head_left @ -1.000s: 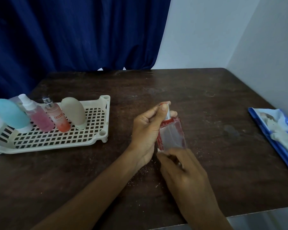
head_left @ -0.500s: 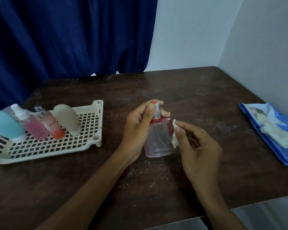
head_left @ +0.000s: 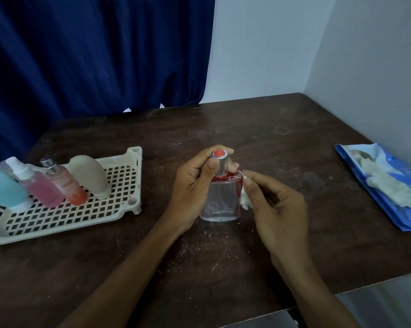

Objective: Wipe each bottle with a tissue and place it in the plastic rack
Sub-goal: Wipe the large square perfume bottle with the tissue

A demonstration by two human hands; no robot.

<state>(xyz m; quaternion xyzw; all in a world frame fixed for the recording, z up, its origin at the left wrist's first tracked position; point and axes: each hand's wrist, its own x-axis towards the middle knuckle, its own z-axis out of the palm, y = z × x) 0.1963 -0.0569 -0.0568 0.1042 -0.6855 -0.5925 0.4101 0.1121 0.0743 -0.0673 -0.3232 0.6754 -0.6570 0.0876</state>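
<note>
While the left hand [head_left: 195, 185] is curling round the silver neck of a squarish clear-glass bottle [head_left: 221, 202] standing mid-tabletop [head_left: 294, 143], the right hand [head_left: 277, 209] is pinching a crumpled white tissue [head_left: 245, 200] against its right side. Near the left edge, a cream lattice plastic rack [head_left: 119, 209] is holding four smooth leaning bottles [head_left: 58, 185].

Dark brown wooden worktop [head_left: 259, 129]: matt, scuffed, dusted with pale specks. Clear glass perfume bottle [head_left: 221, 202]: glossy, shiny silver metal collar. Cream perforated plastic rack [head_left: 119, 209]: smooth, dull. White tissue wad [head_left: 245, 200]: soft, crumpled. Blue plastic tissue packet [head_left: 386, 209]: slightly glossy.
</note>
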